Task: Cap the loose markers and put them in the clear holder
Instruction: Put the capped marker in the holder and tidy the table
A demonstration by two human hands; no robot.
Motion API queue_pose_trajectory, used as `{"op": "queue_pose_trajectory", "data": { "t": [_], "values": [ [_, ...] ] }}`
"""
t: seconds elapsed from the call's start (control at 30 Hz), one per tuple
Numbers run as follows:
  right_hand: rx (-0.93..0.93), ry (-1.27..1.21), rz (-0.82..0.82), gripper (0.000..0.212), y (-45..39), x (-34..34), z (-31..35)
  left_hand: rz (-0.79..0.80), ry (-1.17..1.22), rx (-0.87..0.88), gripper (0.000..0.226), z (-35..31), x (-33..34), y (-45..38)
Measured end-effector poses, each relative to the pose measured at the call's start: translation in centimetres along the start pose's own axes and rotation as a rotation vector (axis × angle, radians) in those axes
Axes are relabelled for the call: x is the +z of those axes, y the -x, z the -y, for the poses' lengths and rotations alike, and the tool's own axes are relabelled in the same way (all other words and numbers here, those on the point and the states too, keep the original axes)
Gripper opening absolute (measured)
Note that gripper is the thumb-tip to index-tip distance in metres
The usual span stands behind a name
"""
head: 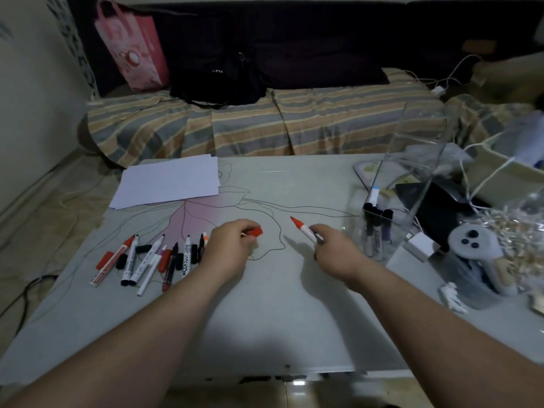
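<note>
The left hand (232,240) pinches a red cap (255,232) between thumb and fingertips, its grip narrow around it, just above the surface (265,313). The right hand (332,245) grips a red marker (303,228) by its white barrel, the bare red tip pointing up and left toward the cap; cap and tip are near each other but apart.

Left of the left hand lies a row of loose markers (147,260) on the surface, mixed with loose black and red caps; most tips point away from the person. To the right of the right hand stands the clear holder (412,184), tall and square, with a few dark-capped markers upright in its bottom.

A stack of white paper (167,181) lies at the far left of the surface. A grey controller (477,254) sits at the right edge among clutter. Behind the surface is a bed with a striped cover (265,125) and a pink bag (132,45).
</note>
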State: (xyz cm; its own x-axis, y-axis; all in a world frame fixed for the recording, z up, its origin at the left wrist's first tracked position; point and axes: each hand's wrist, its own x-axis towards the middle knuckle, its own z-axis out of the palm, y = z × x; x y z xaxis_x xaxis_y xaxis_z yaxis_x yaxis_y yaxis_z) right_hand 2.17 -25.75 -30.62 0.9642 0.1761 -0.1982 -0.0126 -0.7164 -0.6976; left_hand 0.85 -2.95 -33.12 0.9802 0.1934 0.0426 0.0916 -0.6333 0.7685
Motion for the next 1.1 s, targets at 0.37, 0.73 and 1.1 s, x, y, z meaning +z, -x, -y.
{"op": "queue_pose_trajectory", "data": {
  "t": [0.37,0.73,1.1],
  "values": [
    [-0.369,0.319,-0.330,0.030,1.6,-2.8,2.5,-0.014,0.530,0.037,0.021,-4.0,-0.8,1.7],
    [-0.454,0.572,-0.394,0.033,1.9,-2.2,3.1,-0.042,0.059,0.280,0.029,-4.5,-1.1,2.1],
    [-0.644,0.495,-0.452,0.010,1.7,-1.2,3.5,0.077,-0.164,0.373,0.024,-5.3,-1.5,2.6]
  ]
}}
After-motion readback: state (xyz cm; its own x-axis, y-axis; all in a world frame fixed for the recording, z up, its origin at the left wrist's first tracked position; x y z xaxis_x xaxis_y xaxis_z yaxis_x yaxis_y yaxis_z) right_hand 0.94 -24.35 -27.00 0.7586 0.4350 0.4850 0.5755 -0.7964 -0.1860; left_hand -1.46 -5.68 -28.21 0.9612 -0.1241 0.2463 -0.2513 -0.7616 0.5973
